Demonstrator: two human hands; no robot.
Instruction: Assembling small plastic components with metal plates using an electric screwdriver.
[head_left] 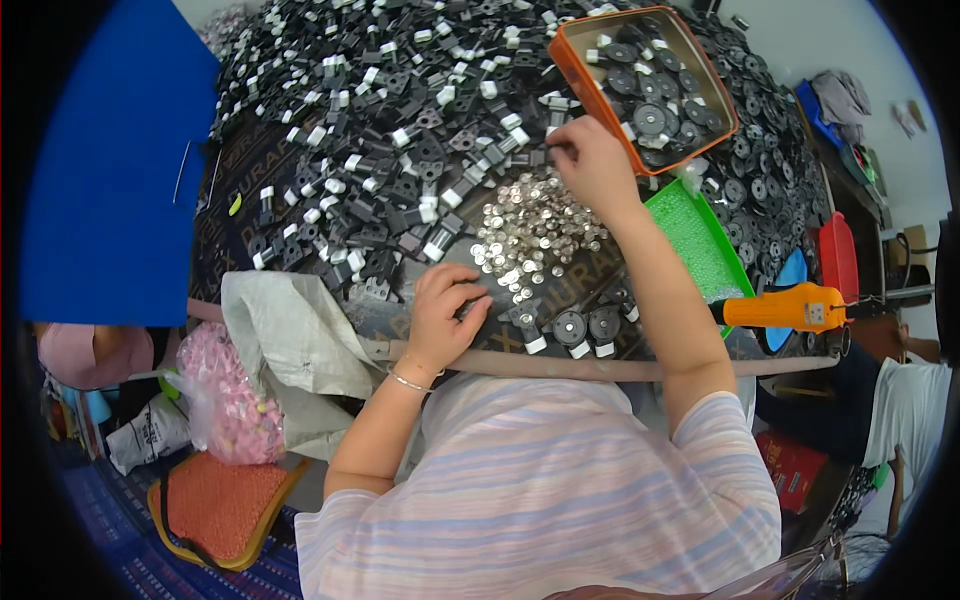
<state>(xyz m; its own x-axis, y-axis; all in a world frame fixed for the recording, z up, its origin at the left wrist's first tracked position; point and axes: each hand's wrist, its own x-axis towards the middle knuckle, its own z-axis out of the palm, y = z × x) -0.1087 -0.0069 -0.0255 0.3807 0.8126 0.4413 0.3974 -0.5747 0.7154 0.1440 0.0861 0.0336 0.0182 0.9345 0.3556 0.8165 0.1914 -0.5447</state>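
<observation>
My right hand [597,172] reaches forward over the small metal discs, below the orange bin. Its thumb and fingers are drawn together at a black plastic part [537,157] at the edge of the pile. Close to the table's front edge, my left hand [443,318] is closed with curled fingers; something dark shows between them, too hidden to name. A heap of shiny silver metal discs [535,235] lies between the hands. Right of my left hand sit several black parts with round wheels and white ends [570,328].
Black and white plastic parts [400,130] cover the far table. An orange bin [590,95] holds black wheels; more black wheels [765,190] are piled right. A green tray [728,243] holds small clear beads. An orange electric screwdriver [790,308] lies or hangs at right. Left are white cloth [290,330] and a blue panel [110,180].
</observation>
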